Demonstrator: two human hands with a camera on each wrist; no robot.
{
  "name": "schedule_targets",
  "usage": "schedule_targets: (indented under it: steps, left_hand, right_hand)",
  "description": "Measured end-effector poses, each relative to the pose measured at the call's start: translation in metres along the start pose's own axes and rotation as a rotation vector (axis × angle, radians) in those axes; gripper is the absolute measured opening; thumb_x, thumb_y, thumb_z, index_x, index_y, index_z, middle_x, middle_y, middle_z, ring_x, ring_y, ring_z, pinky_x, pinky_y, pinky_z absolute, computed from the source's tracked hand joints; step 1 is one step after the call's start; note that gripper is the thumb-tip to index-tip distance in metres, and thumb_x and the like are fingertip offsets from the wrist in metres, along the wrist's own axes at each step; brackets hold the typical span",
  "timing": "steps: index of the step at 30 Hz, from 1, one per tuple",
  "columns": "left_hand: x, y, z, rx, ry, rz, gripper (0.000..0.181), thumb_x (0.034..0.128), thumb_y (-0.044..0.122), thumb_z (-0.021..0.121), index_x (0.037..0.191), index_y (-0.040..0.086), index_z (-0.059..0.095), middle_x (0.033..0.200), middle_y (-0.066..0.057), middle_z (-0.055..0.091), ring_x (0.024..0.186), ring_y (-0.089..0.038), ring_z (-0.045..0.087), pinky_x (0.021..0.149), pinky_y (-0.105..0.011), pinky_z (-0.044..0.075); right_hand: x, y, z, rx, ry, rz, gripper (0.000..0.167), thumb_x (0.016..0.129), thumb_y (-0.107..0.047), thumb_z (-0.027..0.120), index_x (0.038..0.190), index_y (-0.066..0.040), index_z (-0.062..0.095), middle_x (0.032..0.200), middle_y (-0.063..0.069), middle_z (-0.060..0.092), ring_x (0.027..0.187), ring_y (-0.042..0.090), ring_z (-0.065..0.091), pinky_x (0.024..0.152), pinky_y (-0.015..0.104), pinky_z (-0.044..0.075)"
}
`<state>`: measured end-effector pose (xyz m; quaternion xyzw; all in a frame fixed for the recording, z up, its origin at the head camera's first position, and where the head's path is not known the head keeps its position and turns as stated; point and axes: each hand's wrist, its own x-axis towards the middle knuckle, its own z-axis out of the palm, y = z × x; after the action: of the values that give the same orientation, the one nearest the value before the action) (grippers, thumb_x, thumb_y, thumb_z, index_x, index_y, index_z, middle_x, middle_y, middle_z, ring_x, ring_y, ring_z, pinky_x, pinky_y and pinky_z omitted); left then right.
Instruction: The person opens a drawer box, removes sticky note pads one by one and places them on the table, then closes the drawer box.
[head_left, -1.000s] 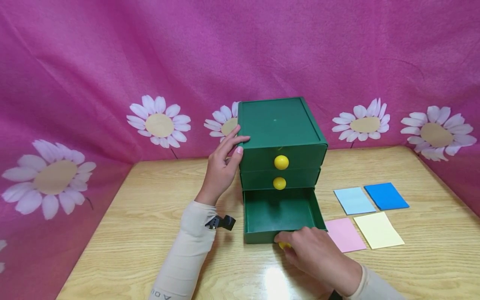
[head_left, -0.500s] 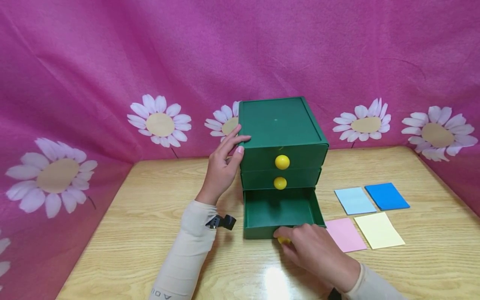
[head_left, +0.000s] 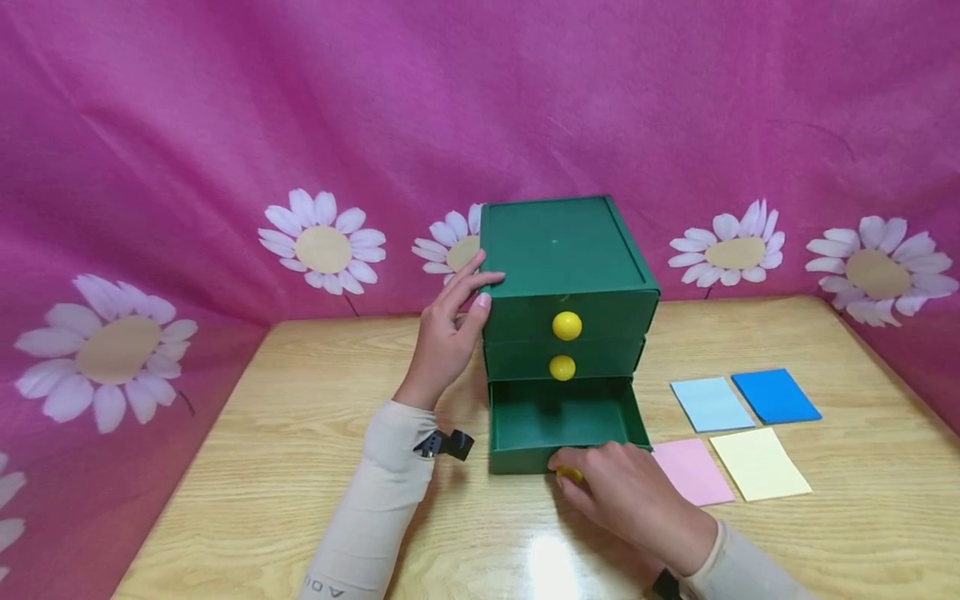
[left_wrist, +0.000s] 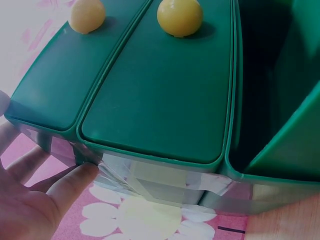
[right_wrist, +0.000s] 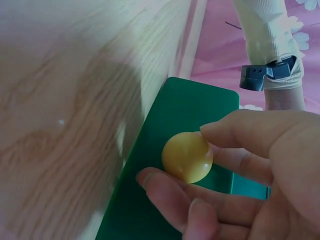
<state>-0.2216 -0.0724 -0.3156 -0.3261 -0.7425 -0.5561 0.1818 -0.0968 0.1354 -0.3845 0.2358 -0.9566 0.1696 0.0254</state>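
A green drawer unit [head_left: 562,246] with three drawers stands on the table. Its two upper drawers are closed, each with a round yellow knob [head_left: 567,326]. The bottom drawer [head_left: 517,461] is pulled out, and no contents show in its visible part. My left hand [head_left: 444,333] rests against the unit's upper left side, fingers extended over the edge; in the left wrist view, fingers [left_wrist: 70,187] touch that side. With thumb and fingers, my right hand [head_left: 626,492] pinches the bottom drawer's yellow knob [right_wrist: 187,157], seen clearly in the right wrist view.
Right of the unit lie sticky note pads: light blue [head_left: 712,404], blue [head_left: 777,396], pink [head_left: 693,472] and pale yellow [head_left: 761,464]. The pink one is close to the right hand. A pink flowered cloth [head_left: 375,100] hangs behind the wooden table [head_left: 300,417].
The bottom drawer has slid a little inward, toward the unit, with my right hand on its knob. My left hand keeps its place on the unit's side.
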Motion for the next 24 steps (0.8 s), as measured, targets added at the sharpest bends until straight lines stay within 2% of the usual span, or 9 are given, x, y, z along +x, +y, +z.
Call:
schedule_targets:
  steps: [5, 10, 12, 19, 24]
  left_hand:
    - [0.001, -0.019, 0.002, 0.018, -0.001, 0.002, 0.032, 0.1015, 0.020, 0.047, 0.130, 0.018, 0.060, 0.153, 0.004, 0.036, 0.139, -0.008, 0.032, 0.094, -0.038, 0.050]
    - [0.000, -0.021, 0.003, 0.029, -0.001, 0.005, 0.032, 0.1016, 0.021, 0.047, 0.130, 0.020, 0.060, 0.153, 0.005, 0.036, 0.139, -0.007, 0.032, 0.094, -0.034, 0.050]
    - [0.000, -0.018, 0.002, 0.030, 0.003, 0.004, 0.031, 0.1016, 0.019, 0.046, 0.130, 0.017, 0.060, 0.153, 0.003, 0.037, 0.139, -0.009, 0.033, 0.094, -0.036, 0.050]
    - [-0.001, 0.016, -0.001, 0.005, 0.002, -0.014, 0.031, 0.0998, 0.008, 0.046, 0.127, 0.001, 0.059, 0.151, -0.014, 0.038, 0.140, -0.022, 0.035, 0.095, -0.046, 0.048]
    - [-0.001, 0.021, -0.002, 0.016, 0.002, -0.020, 0.031, 0.0996, 0.008, 0.046, 0.127, 0.001, 0.059, 0.151, -0.014, 0.039, 0.139, -0.023, 0.035, 0.095, -0.043, 0.049]
  right_hand:
    - [0.003, 0.001, -0.001, 0.002, -0.005, 0.010, 0.010, 0.087, -0.019, 0.069, 0.095, -0.021, 0.074, 0.080, -0.011, 0.068, 0.055, 0.000, 0.045, 0.052, 0.022, 0.043]
    - [0.008, 0.003, -0.001, 0.027, 0.005, 0.007, 0.009, 0.087, -0.018, 0.068, 0.094, -0.019, 0.074, 0.075, -0.012, 0.065, 0.053, 0.001, 0.044, 0.050, 0.021, 0.041]
    - [0.010, 0.003, 0.000, 0.031, 0.013, 0.005, 0.009, 0.087, -0.017, 0.068, 0.094, -0.019, 0.074, 0.072, -0.012, 0.063, 0.051, 0.001, 0.043, 0.047, 0.021, 0.039]
    - [0.018, 0.006, 0.000, 0.034, 0.016, 0.018, 0.009, 0.087, -0.016, 0.068, 0.093, -0.017, 0.074, 0.067, -0.013, 0.059, 0.049, 0.003, 0.041, 0.043, 0.021, 0.036]
    - [0.022, 0.008, -0.001, 0.030, 0.010, 0.035, 0.010, 0.086, -0.015, 0.069, 0.094, -0.016, 0.074, 0.065, -0.012, 0.057, 0.048, 0.004, 0.041, 0.043, 0.022, 0.035]
